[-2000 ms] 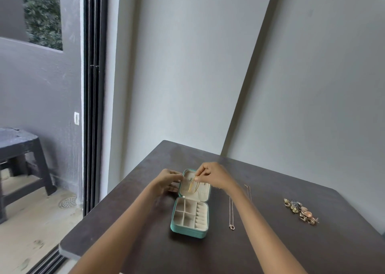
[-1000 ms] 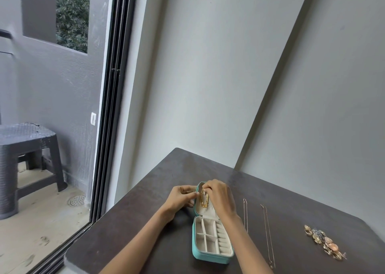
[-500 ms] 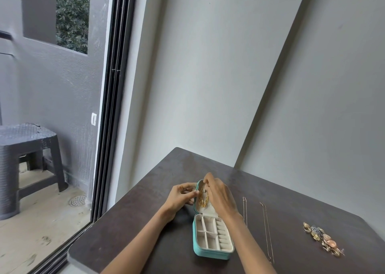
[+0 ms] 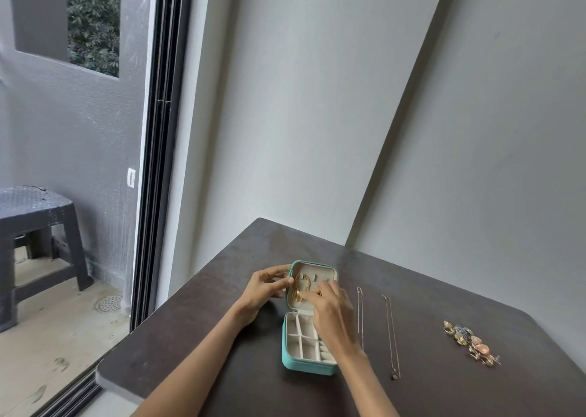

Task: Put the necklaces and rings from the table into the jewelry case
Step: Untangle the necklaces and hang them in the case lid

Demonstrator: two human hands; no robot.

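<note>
**Gold necklace going into the lid**

The gold necklace (image 4: 299,286) hangs bunched against the cream lining of the raised lid (image 4: 314,285) of the jewelry case (image 4: 309,353), toward its left side. My right hand (image 4: 331,313) reaches over the case and its fingers (image 4: 309,296) pinch the lower end of the chain, I judge to settle it against the lining so it will not slide down into the tray. My left hand (image 4: 264,289) grips the lid's left edge, thumb at the rim and fingers curled behind, which keeps the lid propped upright while I work; without that hold it would likely tip.

The case lies open near the desk's (image 4: 190,337) middle, its teal base toward me and the divided compartments showing pale; my right wrist hides part of them, so I cannot tell what they hold.

Just right of the case two thin chain necklaces, one (image 4: 360,318) close by my forearm and another (image 4: 390,334) a little farther out, lie stretched in straight lines, running from the far side toward me, easy to lift one at a time without tangling. Well apart, toward the desk's right edge, the rings (image 4: 471,343) sit in a tight cluster, not yet moved.
</note>
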